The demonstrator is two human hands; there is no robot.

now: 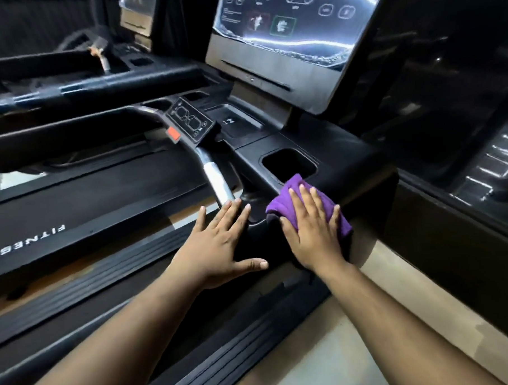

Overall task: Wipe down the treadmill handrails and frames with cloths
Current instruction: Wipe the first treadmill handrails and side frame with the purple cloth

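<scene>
- A folded purple cloth [305,203] lies pressed flat on the black side arm [359,170] of a treadmill's console, just below an open cup holder [288,163].
- The right hand [314,233] covers the cloth with fingers straight and spread, palm down, pressing rather than gripping it.
- The left hand [220,240] rests bare on the same black moulding just beside the cloth, fingers extended and thumb splayed toward the right hand; it holds nothing.
- The arm's long axis runs from the person up and away toward the display, so the unwiped stretch appears to lie ahead of the right hand's fingertips, past the cup holder; the right hand is the nearer to it.
- A silver handrail [216,179] slopes down from the control pad [190,121] and ends touching or nearly touching the left hand's fingertips, making that hand the closer one to the rail, though it carries no cloth.
- Beyond stand the glossy console screen [292,24], the running belt [101,199] with white lettering, ribbed side rails [111,274] and a pale floor [398,317]; another machine sits to the far left.
</scene>
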